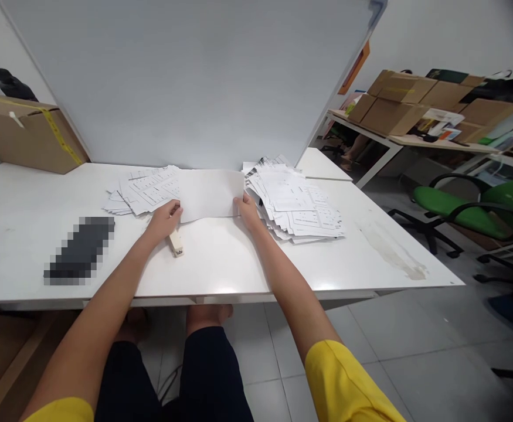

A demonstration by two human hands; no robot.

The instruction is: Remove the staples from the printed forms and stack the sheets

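Board (186, 76): large white panel, stands tilted at the far edge of the table, fills the upper middle of the view.

Table (238, 264): white top, a faint brownish smear on the right part. A second table with cardboard boxes (397, 99) stands well apart at right; green chairs (471, 214) beside it on the tiled floor.

Box (27, 132): cardboard, yellow tape, lies at the far left of the table against the wall.

Right stack (295, 202): fanned printed sheets, on the table just right of the right hand. Left stack (144, 190): smaller, printed sheets, spread behind the left hand.

Sheet (210, 193): blank white, lies flat on the table between the two stacks, held at both near corners.

Dark object (80, 249): blurred out, on the table left of the left arm; cannot tell what it is.

Left hand (163, 218): rests on the sheet's left near corner, fingers curled and close together, thumb on top, pinching the edge. Right hand (247, 211): at the sheet's right near corner, fingers together, gripping the edge; fingertips partly hidden under the paper.

Stapler (176, 241): small, cream, lies on the table just below the left hand, touching or nearly so; cannot tell which.
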